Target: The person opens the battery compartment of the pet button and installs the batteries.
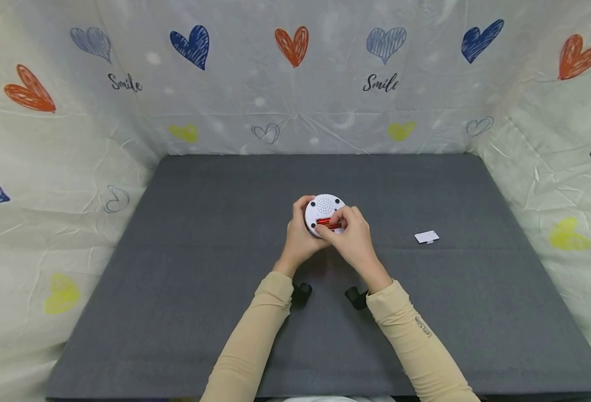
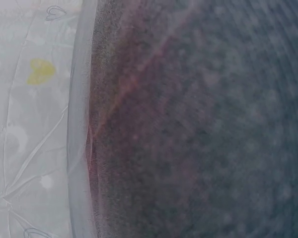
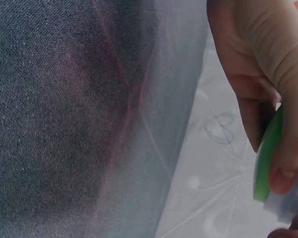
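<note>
A white round device (image 1: 324, 205) with speaker holes and black rubber feet is held by my left hand (image 1: 299, 239), its underside facing up. Red batteries (image 1: 328, 221) show in the recess of that underside. My right hand (image 1: 354, 239) bends over the device, thumb and forefinger pinching at a battery and partly covering it. In the right wrist view, a thumb lies on the device's side, where a green part (image 3: 269, 156) shows beside the white. The left wrist view has neither hand in it.
A small white battery cover (image 1: 427, 237) with a tab lies on the dark grey table (image 1: 215, 234), to the right of the hands. Black wrist mounts (image 1: 356, 298) stick out below the forearms. A pale curtain (image 1: 325, 106) printed with hearts stands behind and at both sides.
</note>
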Available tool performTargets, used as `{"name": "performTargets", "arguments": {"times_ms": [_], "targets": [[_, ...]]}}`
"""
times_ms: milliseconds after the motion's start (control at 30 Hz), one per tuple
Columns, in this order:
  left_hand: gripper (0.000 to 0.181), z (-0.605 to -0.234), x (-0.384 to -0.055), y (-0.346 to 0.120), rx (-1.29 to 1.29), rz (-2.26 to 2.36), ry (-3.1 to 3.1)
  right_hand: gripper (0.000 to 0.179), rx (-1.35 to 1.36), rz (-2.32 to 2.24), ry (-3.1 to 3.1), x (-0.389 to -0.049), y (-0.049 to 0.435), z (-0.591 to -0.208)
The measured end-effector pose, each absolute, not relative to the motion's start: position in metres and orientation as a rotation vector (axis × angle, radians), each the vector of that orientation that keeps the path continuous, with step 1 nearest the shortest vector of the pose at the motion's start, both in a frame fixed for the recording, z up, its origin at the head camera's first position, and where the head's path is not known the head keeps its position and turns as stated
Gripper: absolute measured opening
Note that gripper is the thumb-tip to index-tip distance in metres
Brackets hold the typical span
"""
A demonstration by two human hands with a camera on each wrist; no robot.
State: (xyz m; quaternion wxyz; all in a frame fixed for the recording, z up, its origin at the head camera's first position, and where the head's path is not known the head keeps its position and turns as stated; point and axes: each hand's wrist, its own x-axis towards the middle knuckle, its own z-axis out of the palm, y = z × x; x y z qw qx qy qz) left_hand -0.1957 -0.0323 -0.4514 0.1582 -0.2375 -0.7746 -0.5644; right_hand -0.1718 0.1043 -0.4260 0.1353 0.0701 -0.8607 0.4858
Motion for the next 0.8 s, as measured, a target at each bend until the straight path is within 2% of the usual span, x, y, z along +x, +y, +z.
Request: {"name": "performTargets", "arguments": {"times_ms": [167, 267, 433, 800], "targets": [[0.087, -0.450, -0.195, -0.030, -0.699, -1.639, -2.187, 0.055, 0.040, 1.482, -2.501, -0.173, 0.106, -0.427], [0.088, -0.450, -0.194, -0.029, -0.703, -1.647, -2.169, 0.062, -0.018, 1.565, -2.499, -0.174, 0.109, -0.427], [0.089, -0.450, -0.193, -0.028, -0.695, -1.651, -2.163, 0.063, -0.004, 1.604, -2.522, -0.175, 0.113, -0.425], [0.088, -0.445, -0.190, -0.028, -0.695, -1.638, -2.160, 0.053, 0.088, 1.613, -2.558, -0.176, 0.120, -0.415]]}}
